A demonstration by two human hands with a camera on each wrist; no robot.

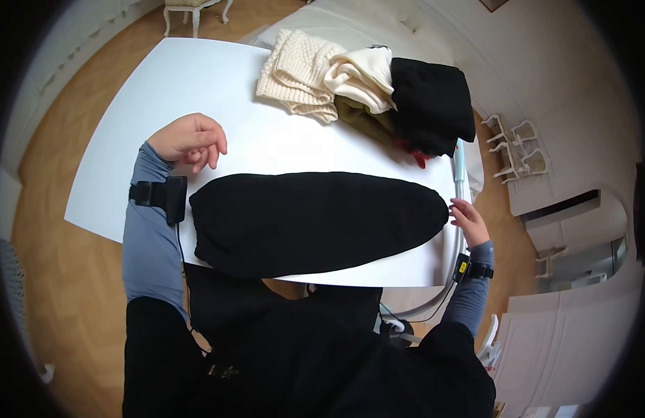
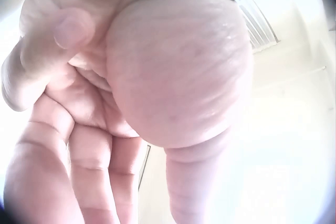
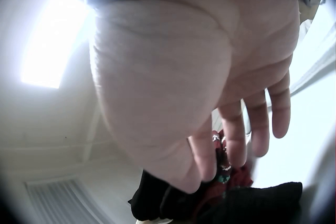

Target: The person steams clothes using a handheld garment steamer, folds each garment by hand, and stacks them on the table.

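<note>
A long black folded garment (image 1: 315, 221) lies across the front of the white table (image 1: 127, 139), its narrower end to the right. Above its left end, the left hand (image 1: 190, 141) hangs with relaxed, bent fingers and holds nothing; the left wrist view shows its palm (image 2: 94, 103) with nothing in it. At the garment's right tip is the right hand (image 1: 470, 221), fingers extended toward the edge; whether they touch it I cannot tell. In the right wrist view the right hand (image 3: 194, 77) has loosely straight fingers, with black cloth (image 3: 262, 203) beyond them.
Along the table's far side lie a cream cable-knit piece (image 1: 301, 70), a cream garment (image 1: 364, 76), an olive one (image 1: 364, 120) and a black one (image 1: 432, 101) with some red cloth (image 1: 421, 160) under it. A pale blue-green object (image 1: 459, 164) is at the right edge.
</note>
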